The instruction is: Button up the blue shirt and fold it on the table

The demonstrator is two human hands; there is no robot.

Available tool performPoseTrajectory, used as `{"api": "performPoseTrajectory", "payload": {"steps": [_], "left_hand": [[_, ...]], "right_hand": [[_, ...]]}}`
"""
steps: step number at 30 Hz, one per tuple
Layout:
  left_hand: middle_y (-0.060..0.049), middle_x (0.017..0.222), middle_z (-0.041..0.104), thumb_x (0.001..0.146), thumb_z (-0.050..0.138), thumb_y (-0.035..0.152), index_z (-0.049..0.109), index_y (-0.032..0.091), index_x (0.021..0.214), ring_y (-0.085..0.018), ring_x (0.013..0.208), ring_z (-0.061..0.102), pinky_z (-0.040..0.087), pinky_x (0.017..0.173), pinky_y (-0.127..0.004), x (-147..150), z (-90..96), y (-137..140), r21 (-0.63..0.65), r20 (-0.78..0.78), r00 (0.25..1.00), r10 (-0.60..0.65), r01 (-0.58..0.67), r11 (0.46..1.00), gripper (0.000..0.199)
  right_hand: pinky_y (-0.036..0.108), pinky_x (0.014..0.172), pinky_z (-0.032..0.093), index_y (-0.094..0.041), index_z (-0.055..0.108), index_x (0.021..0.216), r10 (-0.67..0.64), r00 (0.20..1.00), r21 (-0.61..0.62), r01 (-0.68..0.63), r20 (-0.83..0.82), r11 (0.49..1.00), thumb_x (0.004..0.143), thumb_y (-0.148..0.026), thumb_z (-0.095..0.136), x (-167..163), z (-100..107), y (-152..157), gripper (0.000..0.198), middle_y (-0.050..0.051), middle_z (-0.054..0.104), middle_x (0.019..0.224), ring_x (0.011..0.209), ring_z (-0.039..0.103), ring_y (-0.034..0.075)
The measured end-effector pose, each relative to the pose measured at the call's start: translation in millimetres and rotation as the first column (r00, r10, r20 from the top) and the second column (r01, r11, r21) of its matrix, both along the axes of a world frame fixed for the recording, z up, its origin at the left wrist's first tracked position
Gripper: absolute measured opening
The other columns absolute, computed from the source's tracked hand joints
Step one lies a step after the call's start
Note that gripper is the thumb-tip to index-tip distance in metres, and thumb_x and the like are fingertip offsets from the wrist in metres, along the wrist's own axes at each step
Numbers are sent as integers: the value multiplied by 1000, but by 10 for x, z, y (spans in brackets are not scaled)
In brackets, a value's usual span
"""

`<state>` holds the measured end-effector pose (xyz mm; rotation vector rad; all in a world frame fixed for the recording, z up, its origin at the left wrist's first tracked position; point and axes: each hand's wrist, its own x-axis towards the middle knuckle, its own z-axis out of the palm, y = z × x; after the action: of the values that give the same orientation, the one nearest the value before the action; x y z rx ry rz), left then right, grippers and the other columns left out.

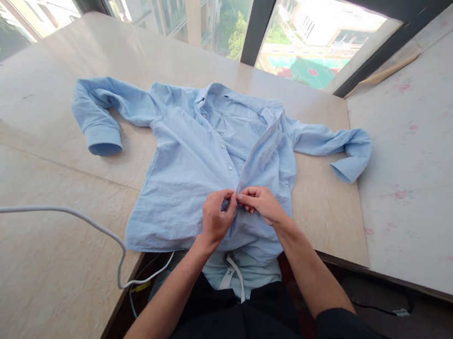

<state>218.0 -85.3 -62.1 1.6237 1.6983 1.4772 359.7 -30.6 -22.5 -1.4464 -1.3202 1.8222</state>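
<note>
A light blue button-up shirt lies front side up on the stone-like ledge, its collar toward the window and its sleeves spread to both sides. The upper front gapes open in a V, with small buttons showing along the left edge. My left hand pinches the front placket low on the shirt. Right beside it, my right hand pinches the other placket edge, the fingertips of both hands nearly meeting. Whatever button sits between the fingers is hidden. The hem hangs over the ledge's front edge toward my lap.
A white cable crosses the ledge at the left and drops over its edge. Windows with dark frames stand behind. A flower-patterned wall bounds the right side.
</note>
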Motion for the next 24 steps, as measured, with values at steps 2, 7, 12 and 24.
{"api": "performPoseTrajectory", "payload": {"steps": [2,7,12,24], "left_hand": [[-4,88,71,89,61,26,65,17,96,-14,82,68,53,78,-27,4,-2,1,-32,100,995,0,3,999,11],[-4,88,72,87,64,27,62,17,99,-14,82,69,55,78,-27,16,33,10,-110,258,966,10,20,994,16],[-5,85,73,84,67,30,62,16,100,-16,80,71,56,77,-28,5,82,42,-202,358,931,74,0,979,22],[-3,81,72,82,68,28,60,16,96,-15,75,69,54,72,-26,-40,142,85,-275,366,927,82,23,961,20]], "right_hand": [[19,44,32,-15,67,69,-16,999,-41,14,-28,999,62,-48,80,12,-14,17,36,0,60,60,49,46,8],[19,42,28,-15,67,65,-51,998,-81,48,-30,996,59,-46,81,17,-50,34,34,1,60,58,48,44,7],[19,41,25,-15,67,64,-66,997,-84,63,-32,994,58,-45,81,-4,-44,33,34,1,60,57,47,42,7],[19,42,27,-15,69,67,-68,996,-37,66,-55,997,60,-47,81,-8,-70,2,34,1,61,59,48,42,7]]}}
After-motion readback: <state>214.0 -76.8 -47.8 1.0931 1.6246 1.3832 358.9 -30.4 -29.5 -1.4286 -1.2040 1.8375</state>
